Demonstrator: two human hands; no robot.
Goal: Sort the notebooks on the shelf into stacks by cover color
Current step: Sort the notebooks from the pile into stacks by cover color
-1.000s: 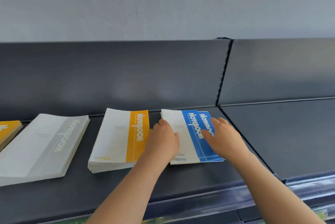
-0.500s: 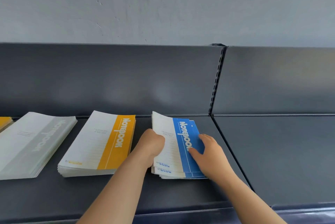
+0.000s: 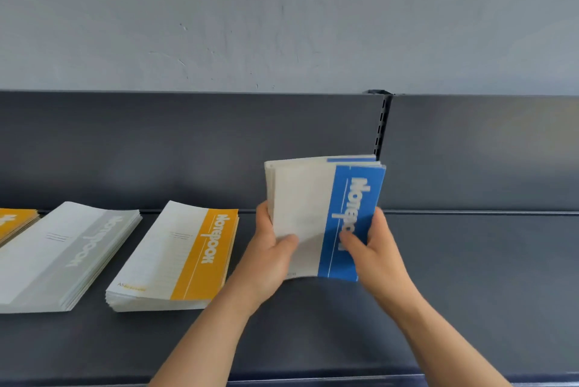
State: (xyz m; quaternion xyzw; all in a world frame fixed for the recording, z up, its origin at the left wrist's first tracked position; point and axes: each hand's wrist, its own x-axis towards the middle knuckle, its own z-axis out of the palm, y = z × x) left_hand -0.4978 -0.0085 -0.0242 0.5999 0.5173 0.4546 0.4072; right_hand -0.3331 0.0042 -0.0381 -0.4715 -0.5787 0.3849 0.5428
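Note:
A stack of blue-and-white notebooks (image 3: 326, 208) stands upright on its lower edge on the dark shelf (image 3: 470, 277). My left hand (image 3: 269, 248) grips its left side, thumb across the white cover. My right hand (image 3: 372, 248) grips the right side, thumb on the blue band. To the left lies a flat stack of yellow-and-white notebooks (image 3: 178, 258). Further left lies a grey-and-white stack (image 3: 59, 255). Another yellow stack (image 3: 15, 222) shows only a corner at the left frame edge.
The shelf's dark back panel (image 3: 188, 148) rises behind the stacks, with a slotted upright post (image 3: 383, 126) just behind the held notebooks. A grey wall (image 3: 282, 16) is above. The shelf's front lip (image 3: 313, 379) runs along the bottom.
The blue notebooks lay flat on the shelf a second ago; both hands took hold of the stack's sides and tipped it up onto its lower edge.

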